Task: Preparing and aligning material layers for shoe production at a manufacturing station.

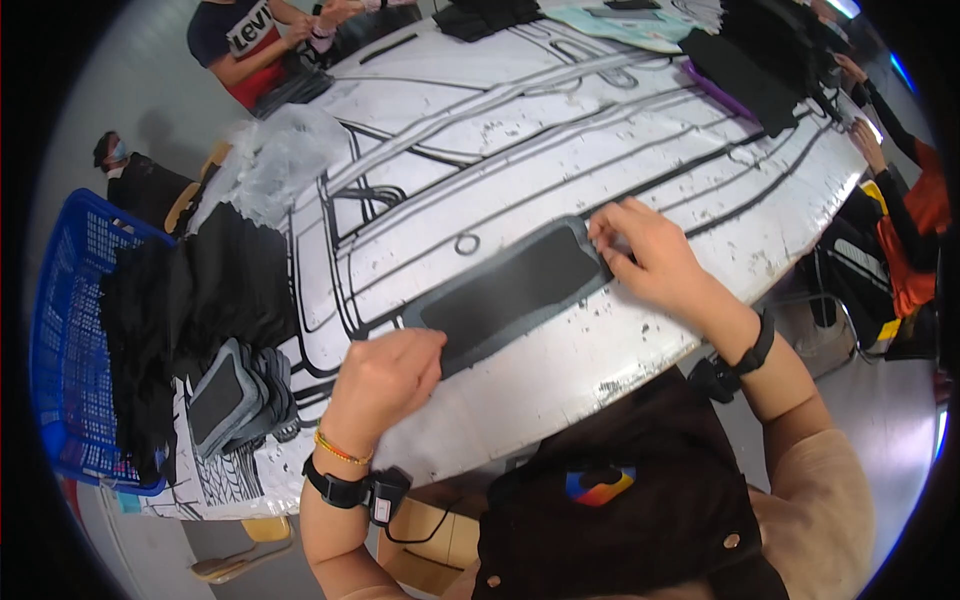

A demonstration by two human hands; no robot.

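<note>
A long rounded-corner piece of dark fabric (510, 290) with a lighter grey border lies flat on the table in front of me. My left hand (388, 372) is closed at its left end, fingers curled down onto the edge. At the far right end, my right hand (645, 248) bends its thumb and fingers around the border in a pinch. The left fingertips are partly hidden behind the knuckles. Left of my left hand, a stack of similar grey-bordered pieces (222, 400) rests in a loose pile.
The white table (530, 410) has a black line drawing. At left stand a blue basket (75, 330) and heaped black fabric (225, 265), with a clear plastic bag (285, 150) behind. More black fabric (745, 75) lies far right. Other people work at the far left and right edges.
</note>
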